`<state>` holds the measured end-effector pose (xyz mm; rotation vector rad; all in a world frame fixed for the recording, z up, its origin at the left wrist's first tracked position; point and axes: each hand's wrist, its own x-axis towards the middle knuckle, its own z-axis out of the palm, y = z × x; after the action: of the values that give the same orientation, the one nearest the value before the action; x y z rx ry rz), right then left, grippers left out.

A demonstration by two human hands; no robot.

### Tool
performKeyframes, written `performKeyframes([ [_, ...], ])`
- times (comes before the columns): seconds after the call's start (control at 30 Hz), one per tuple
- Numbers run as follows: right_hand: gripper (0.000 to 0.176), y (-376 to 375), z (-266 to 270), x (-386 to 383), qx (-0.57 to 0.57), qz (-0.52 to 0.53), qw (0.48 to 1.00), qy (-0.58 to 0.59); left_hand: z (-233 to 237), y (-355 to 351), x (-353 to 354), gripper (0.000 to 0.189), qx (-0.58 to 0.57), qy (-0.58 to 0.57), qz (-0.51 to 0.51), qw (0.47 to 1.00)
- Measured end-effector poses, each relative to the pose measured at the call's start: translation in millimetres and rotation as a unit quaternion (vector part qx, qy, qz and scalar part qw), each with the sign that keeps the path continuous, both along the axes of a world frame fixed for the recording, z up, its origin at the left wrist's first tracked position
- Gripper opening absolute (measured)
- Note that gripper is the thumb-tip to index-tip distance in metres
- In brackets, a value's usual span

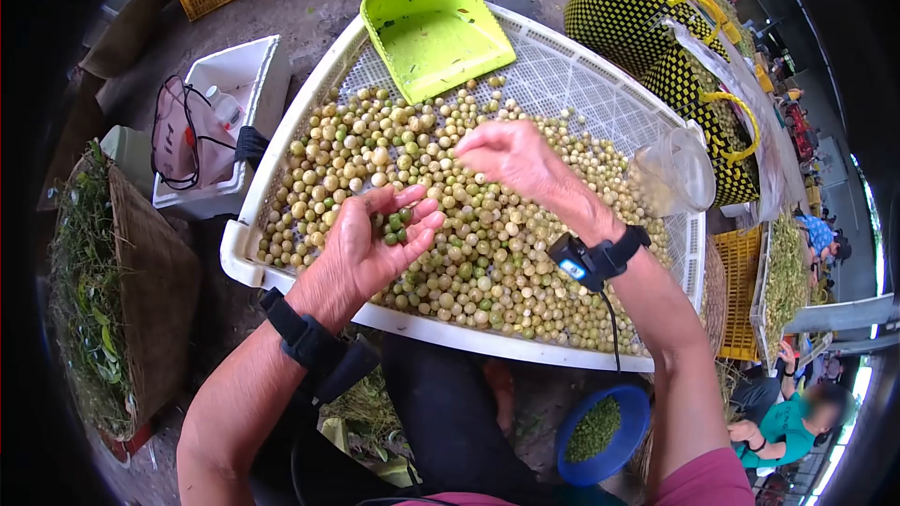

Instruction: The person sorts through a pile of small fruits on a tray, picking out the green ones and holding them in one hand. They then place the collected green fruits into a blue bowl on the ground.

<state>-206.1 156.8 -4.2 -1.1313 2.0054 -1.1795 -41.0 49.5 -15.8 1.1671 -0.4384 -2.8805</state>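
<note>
A white mesh tray [242, 236] holds a wide layer of round yellow-green fruits [459, 272]. Over its left part, my left hand [380, 236] is cupped palm up around several dark green fruits [397, 223]. My right hand [506, 157] hovers above the middle of the fruits, blurred, and whether anything is between its fingertips cannot be made out. A green dustpan [433, 33] rests on the tray's far edge. At the tray's right side a clear plastic container [677, 173] lies tilted.
Below the tray stands a blue bowl [630, 422] of small green fruits. A white foam box [267, 84] and a leaf-filled basket [155, 290] are at left. Black-and-yellow woven bags [619, 14] stand at upper right. A person in green [787, 426] sits at lower right.
</note>
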Motion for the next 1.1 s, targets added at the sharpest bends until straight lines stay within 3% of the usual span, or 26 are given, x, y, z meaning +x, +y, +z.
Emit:
performKeyframes([
  [0.1, 0.015, -5, -4, -15, 0.046, 0.008, 0.999, 0.028, -7, 3, -3, 0.024, 0.038, 0.017, 0.01, 0.999],
  [0.2, 0.015, 3, -53, -69, 0.084, -0.061, 0.945, 0.311, -14, 0, -2, 0.022, 0.05, 0.049, -0.007, 0.998],
  [0.3, 0.014, 1, -80, -85, 0.098, -0.057, 0.916, 0.386, -14, -1, -2, 0.022, 0.052, 0.047, -0.011, 0.998],
  [0.4, 0.016, -4, -76, -87, 0.161, -0.064, 0.913, 0.37, -13, -3, -1, 0.022, 0.046, 0.05, -0.02, 0.997],
  [0.43, 0.017, -5, -69, -87, 0.196, -0.066, 0.93, 0.305, -13, -3, -1, 0.022, 0.035, 0.039, -0.017, 0.999],
  [0.53, 0.017, -4, -73, -89, 0.135, -0.06, 0.948, 0.281, -16, -7, 0, 0.023, 0.049, 0.041, -0.025, 0.998],
  [0.67, 0.017, -7, -82, -85, 0.086, 0.019, 0.922, 0.378, -13, -5, -1, 0.023, 0.027, 0.007, -0.012, 1.0],
  [0.8, 0.016, -12, -89, -83, 0.096, 0.022, 0.894, 0.437, -13, -6, 4, 0.023, 0.02, 0.023, -0.019, 0.999],
  [0.9, 0.014, -15, -83, -85, 0.094, -0.06, 0.943, 0.312, -11, -8, 5, 0.024, 0.032, 0.026, -0.017, 0.999],
  [1.03, 0.012, -24, -76, -79, 0.035, -0.084, 0.975, 0.205, -14, -10, 5, 0.025, 0.043, 0.029, -0.017, 0.999],
  [1.1, 0.012, -32, -78, -72, 0.044, -0.073, 0.97, 0.226, -14, -9, 4, 0.025, 0.037, 0.025, -0.014, 0.999],
])
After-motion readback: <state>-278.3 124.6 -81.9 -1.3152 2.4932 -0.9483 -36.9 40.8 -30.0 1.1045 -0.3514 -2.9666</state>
